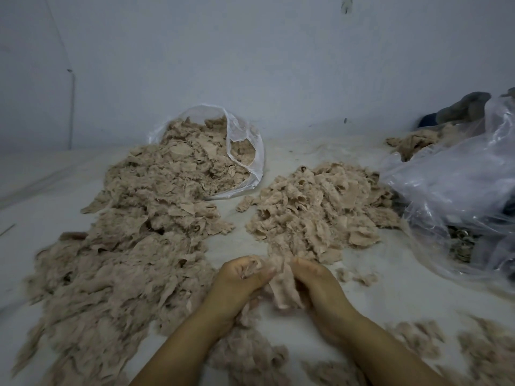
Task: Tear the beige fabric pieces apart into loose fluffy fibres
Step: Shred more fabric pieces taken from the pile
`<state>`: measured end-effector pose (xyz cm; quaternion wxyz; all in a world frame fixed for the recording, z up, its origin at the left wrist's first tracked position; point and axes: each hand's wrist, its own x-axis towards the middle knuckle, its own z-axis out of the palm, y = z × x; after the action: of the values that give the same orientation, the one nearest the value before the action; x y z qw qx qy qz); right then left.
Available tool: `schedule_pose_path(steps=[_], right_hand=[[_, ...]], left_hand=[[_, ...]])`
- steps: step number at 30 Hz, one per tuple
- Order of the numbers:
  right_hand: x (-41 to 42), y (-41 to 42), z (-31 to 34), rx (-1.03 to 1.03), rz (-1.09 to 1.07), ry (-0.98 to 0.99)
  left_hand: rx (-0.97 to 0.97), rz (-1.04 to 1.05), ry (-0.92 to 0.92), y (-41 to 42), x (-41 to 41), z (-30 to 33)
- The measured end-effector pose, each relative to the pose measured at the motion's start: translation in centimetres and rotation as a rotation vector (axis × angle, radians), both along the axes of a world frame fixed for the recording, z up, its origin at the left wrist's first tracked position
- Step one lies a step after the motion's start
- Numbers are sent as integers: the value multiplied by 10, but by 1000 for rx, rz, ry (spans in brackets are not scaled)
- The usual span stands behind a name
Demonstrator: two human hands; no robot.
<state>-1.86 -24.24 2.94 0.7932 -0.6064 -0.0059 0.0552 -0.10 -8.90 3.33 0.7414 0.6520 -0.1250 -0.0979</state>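
Held a beige fabric piece [281, 291] between both hands, low in the middle of the view. Left hand [239, 282] curled round its frayed upper edge, fingers folded inward with tufts showing between them. Right hand [317, 282] gripped the other side, thumb side pressed to the cloth (edges blurred, so the exact finger placement perhaps not readable). Hung slack below the two grips, strip-like, over the pale worktop [390, 288].

Just beyond the hands, lay a heap of fabric scraps [320, 207], flat pieces still visible among the fuzz. To the left, spread a larger, longer mound of shredded fibres [133, 246], running from the near edge back into a clear plastic bag [245, 151] lying on its side, mouth open toward the mound. At right, sat a second crumpled clear plastic bag [451, 190], with a few beige scraps and dark cloth [462, 107] behind it. Near the forearms, scattered small loose tufts [418, 338]. Behind all, stood a plain pale wall [223, 65].
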Motion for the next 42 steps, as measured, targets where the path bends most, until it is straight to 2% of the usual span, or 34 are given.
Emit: schedule_pose_path(steps=[3,5,7,17,19,23,26,28,30,32,35,37,39,42], right_hand=[[-3,0,-1,-34,67,-41],[-3,0,-2,-125,27,-74],[-1,-1,-3,-90,-23,-69],[3,-3,-1,15,-109,-11],[3,-7,-1,1,-121,-7],[0,0,-3,3,-95,-72],[-2,4,-6,-141,-134,-189],[0,4,-7,-213,-176,-225],[3,2,-6,-165,-204,-186],[2,-1,-4,-128,-148,-145],[-6,-4,-1,-429,69,-195],[-6,-2,-2,-529,43,-196],[-3,-2,-3,-449,-53,-148],[1,-3,1,-74,-137,-87]], left_hand=[[41,13,-13,-4,-1,-2],[69,17,-7,-7,-3,-1],[45,56,27,-8,-2,-2],[-408,265,247,7,18,-4],[-373,205,288,13,19,-3],[-24,2,300,7,10,-3],[33,-77,177,-2,2,-4],[-45,40,141,-6,3,-4],[-155,229,179,0,10,-3],[-240,309,232,12,19,-2],[-277,182,271,17,18,-1],[-220,46,299,10,13,-2],[-137,-69,319,5,9,-3],[-59,-37,269,6,10,0]])
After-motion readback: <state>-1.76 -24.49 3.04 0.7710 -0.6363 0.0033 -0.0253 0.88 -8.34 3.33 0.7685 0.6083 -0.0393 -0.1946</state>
